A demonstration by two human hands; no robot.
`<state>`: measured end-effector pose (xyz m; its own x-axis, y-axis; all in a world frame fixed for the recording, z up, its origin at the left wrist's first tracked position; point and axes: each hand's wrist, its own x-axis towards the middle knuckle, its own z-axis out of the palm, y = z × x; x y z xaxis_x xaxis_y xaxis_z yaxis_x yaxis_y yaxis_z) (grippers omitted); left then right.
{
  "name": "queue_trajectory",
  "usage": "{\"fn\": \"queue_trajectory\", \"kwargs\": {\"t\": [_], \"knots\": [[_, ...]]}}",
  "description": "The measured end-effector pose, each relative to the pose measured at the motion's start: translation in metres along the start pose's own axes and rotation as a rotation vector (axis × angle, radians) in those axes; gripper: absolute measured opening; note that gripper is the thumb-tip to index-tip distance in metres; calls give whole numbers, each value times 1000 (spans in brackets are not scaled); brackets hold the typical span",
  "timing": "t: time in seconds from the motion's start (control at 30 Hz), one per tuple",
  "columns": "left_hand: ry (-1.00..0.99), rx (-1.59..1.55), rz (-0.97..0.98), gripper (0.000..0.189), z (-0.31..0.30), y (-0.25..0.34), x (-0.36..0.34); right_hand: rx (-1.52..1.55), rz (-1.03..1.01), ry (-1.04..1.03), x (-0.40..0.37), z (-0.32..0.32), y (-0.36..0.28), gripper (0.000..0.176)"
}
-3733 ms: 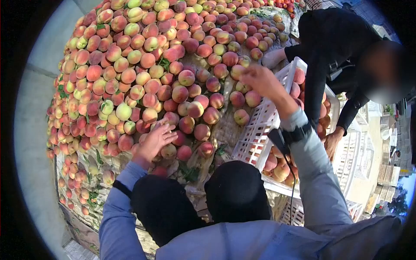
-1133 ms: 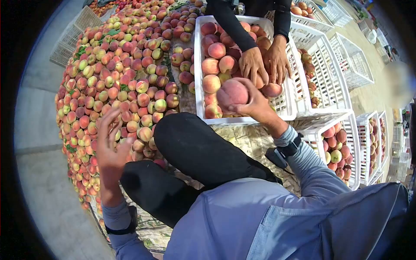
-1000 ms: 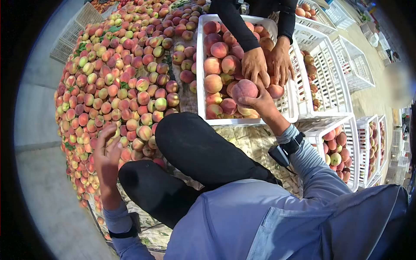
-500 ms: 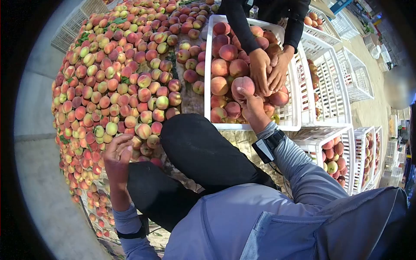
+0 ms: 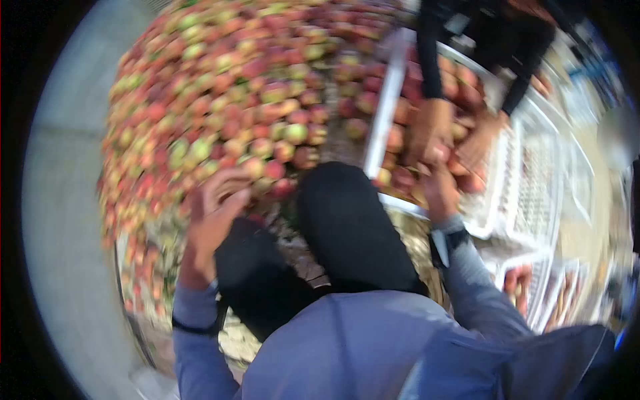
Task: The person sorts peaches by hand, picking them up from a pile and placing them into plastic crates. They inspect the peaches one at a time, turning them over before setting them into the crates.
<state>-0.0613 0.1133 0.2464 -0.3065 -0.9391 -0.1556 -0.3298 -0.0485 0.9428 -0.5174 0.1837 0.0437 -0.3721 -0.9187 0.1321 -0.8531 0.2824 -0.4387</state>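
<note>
The round peaches look red and yellow-green.

Bright daylight fills the scene, but heavy blur smears nearly all of it. The left edge of the white crate glares almost pure white; outside that edge, the heaped peaches run into soft streaks, and at the crate's near edge the right hand is too fuzzy to show its fingers clearly. Dark trousers sink to near black with little detail. The wide lens bows the outer parts, and solid black swallows the corners
</note>
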Motion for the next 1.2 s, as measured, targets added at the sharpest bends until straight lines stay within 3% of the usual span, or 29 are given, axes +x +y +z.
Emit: {"fn": "queue_trajectory", "kwargs": {"t": [0.03,0.07,0.1,0.13,0.23,0.3,0.37,0.4,0.47,0.5,0.53,0.57,0.63,0.73,0.9,0.93,1.13,1.2], "knots": [[-14,-69,-98,32,-1,0,-2,364,123,-107,1,-7,-15,36],[-20,-104,-41,30,2,8,-3,713,285,-170,1,-15,-30,37],[-42,-65,-5,28,-2,7,-2,776,317,-187,3,-17,-30,36],[-18,-36,-1,27,-3,6,-2,705,270,-182,7,-16,-31,36],[-1,-52,51,25,-11,-8,-3,85,-1,-103,9,-24,-31,34],[-26,-56,61,25,-20,-14,2,-21,-48,-204,9,-43,-37,36],[-65,-18,30,26,-47,-21,5,1216,451,-254,8,-23,5,34],[-29,-9,-38,26,-58,-36,10,1220,862,-203,5,-53,-31,28],[58,62,-153,25,-82,-74,23,809,550,-208,-18,-71,-72,24],[63,137,-98,26,-95,-111,33,600,400,-206,-25,-74,-76,22],[78,256,-184,29,-101,-119,40,479,140,-175,-36,-57,-51,18],[49,394,-204,28,-108,-131,51,405,181,-206,-41,-60,-66,18],[-6,672,-244,27,-122,-166,76,178,48,-196,-36,-58,-83,19],[-74,841,-40,32,-131,-195,129,93,164,-195,-34,-47,-94,21],[-87,1032,269,26,-124,-196,229,-22,148,-185,-29,-50,-118,23],[-150,1108,150,25,-117,-193,252,-31,130,-183,-29,-50,-117,22],[21,1196,465,34,-83,-201,395,4,154,-202,-21,-51,-123,8],[9,1256,274,37,-68,-195,440,23,143,-214,-16,-52,-126,7]]}}
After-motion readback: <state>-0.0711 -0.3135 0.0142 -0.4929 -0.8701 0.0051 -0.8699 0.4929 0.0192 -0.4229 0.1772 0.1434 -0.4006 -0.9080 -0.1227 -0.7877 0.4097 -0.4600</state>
